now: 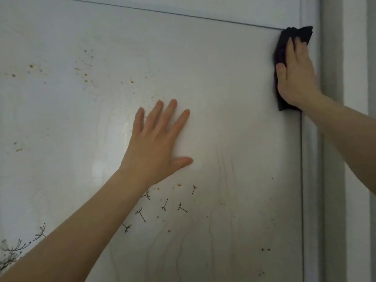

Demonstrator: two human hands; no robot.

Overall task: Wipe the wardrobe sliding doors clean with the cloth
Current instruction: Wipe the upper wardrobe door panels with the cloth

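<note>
Black cloth lies flat against the upper right corner of the pale glossy wardrobe door, pressed there by the right hand, its straight fingers close together. The left hand rests flat mid-panel, fingers spread, among orange-brown spots and printed dandelion seeds.

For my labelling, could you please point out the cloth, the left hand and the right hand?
cloth [299, 33]: head view, upper corner.
left hand [156, 146]: head view, back.
right hand [297, 77]: head view, back.

Pale grey-white door with orange-brown speckles, black dandelion-seed print lower left; black cloth upper right.
</note>
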